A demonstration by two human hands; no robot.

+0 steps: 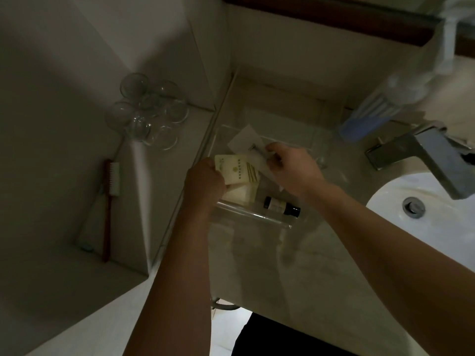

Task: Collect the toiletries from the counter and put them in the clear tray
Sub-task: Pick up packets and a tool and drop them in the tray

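The clear tray (257,219) sits on the pale counter against the left wall. My left hand (205,179) grips a cream packet with printed stripes (237,168) over the tray's left side. A white wrapped soap bar (240,193) lies just under it. My right hand (290,167) pinches a white sachet (248,142) with a small razor-like item showing on it, over the tray's far part. A small dark bottle with a pale label (281,206) lies on its side inside the tray near the front rim.
Several upturned clear glasses (150,111) stand on the left ledge. A red brush (108,201) and a white toothbrush (88,222) lie there too. A blue-based bottle (365,119), a steel faucet (421,155) and the white basin (424,219) are to the right.
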